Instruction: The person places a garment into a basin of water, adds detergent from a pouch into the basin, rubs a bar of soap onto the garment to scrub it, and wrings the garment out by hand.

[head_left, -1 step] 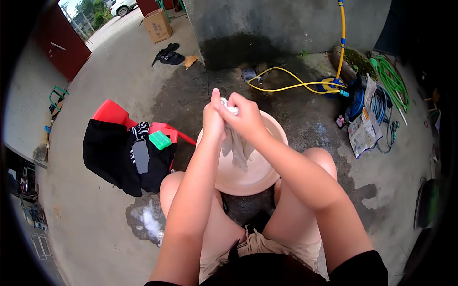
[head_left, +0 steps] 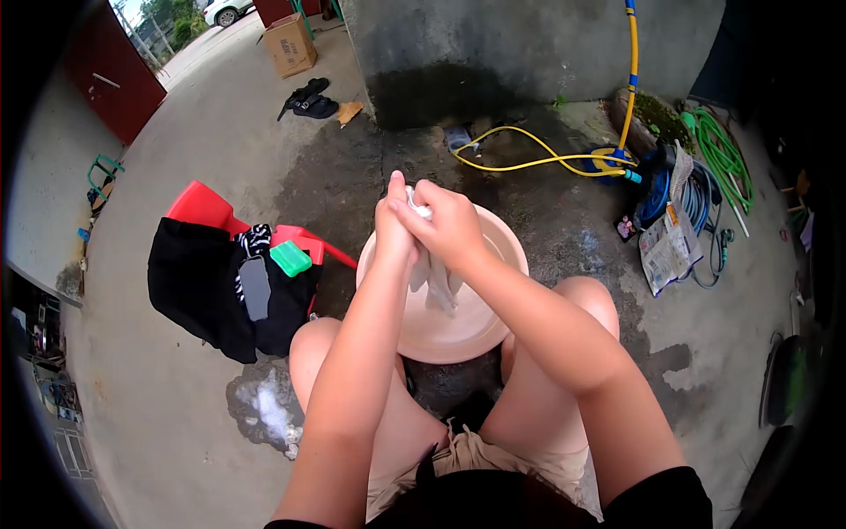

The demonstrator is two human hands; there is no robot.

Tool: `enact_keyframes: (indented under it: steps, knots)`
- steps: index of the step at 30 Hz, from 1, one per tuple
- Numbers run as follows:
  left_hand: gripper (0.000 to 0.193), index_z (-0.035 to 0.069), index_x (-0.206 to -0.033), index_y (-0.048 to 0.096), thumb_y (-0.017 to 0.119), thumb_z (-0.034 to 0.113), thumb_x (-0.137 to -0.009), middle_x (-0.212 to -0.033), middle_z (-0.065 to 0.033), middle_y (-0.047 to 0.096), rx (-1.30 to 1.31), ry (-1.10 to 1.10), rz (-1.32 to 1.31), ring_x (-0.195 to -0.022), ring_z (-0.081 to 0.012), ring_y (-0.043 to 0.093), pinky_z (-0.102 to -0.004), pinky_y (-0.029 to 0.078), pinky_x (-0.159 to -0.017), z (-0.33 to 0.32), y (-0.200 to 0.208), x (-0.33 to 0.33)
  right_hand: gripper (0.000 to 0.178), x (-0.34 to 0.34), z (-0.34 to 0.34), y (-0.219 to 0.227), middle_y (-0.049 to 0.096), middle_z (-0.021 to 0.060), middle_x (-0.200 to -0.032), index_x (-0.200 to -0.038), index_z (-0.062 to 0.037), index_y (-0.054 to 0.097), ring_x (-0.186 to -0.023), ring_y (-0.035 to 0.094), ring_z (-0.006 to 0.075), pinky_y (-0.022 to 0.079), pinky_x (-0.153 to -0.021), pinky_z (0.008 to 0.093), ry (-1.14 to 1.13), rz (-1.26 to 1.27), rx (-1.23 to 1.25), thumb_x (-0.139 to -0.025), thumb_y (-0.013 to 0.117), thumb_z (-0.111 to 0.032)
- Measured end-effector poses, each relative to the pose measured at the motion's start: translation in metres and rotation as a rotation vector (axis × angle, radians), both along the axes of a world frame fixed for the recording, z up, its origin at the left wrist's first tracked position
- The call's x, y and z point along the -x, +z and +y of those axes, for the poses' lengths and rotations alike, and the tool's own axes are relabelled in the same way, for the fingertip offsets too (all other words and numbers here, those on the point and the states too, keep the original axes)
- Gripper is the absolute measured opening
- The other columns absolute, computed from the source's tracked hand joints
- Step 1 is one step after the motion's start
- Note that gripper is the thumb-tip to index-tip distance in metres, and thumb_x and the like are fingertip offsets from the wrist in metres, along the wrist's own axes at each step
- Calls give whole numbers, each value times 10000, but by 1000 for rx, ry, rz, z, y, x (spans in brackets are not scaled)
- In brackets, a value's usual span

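Both my hands are closed on a wet, whitish cloth (head_left: 441, 293), held up over a pale pink basin (head_left: 507, 264). My left hand (head_left: 394, 225) wraps one side of it, thumb pointing up. Pressed against it, my right hand (head_left: 451, 227) grips the same bunch. A white fold shows between the two hands, and the lower end hangs into the basin. The kind of cloth cannot be made out. The basin stands on the ground between my knees, and its far left part is hidden behind my hands and left forearm.
At left, a red plastic chair (head_left: 204, 208) bears black clothing (head_left: 194, 286), a green box (head_left: 291, 258) and a grey phone (head_left: 256, 289). White foam (head_left: 271, 410) lies near my left knee. A yellow hose (head_left: 520, 166) runs beyond the basin; black sandals (head_left: 310, 99) lie farther back.
The view has shifted very slightly. My hands are a touch lower over the basin, with their grip on the cloth unchanged.
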State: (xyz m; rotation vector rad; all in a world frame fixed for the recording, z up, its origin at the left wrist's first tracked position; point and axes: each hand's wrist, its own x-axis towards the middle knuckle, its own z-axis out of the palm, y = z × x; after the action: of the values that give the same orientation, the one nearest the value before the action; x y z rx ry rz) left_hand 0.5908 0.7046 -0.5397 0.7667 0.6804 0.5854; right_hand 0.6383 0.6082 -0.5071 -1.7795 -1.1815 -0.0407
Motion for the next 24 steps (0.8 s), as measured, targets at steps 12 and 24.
enact_keyframes:
  steps: [12,24]
  knots:
    - [401,19,-777,632,480,330,-979,-763,-62,617,-202,-30,174,-708,-146,579,-311,448,-659,-30,36,4,410,-14,13,-6,587,146,-610,-609,-54,567,-566,583,347,448,-525,439,-178,-169,-136,-912,586,-329]
    - [302,93,-842,606,517,353,-968,-763,-27,594,-148,-71,168,-699,-137,562,-311,423,-652,-42,27,7,484,-27,11,-3,585,174,-640,-631,-8,569,-582,565,382,426,-538,444,-229,147,19,-958,514,-360]
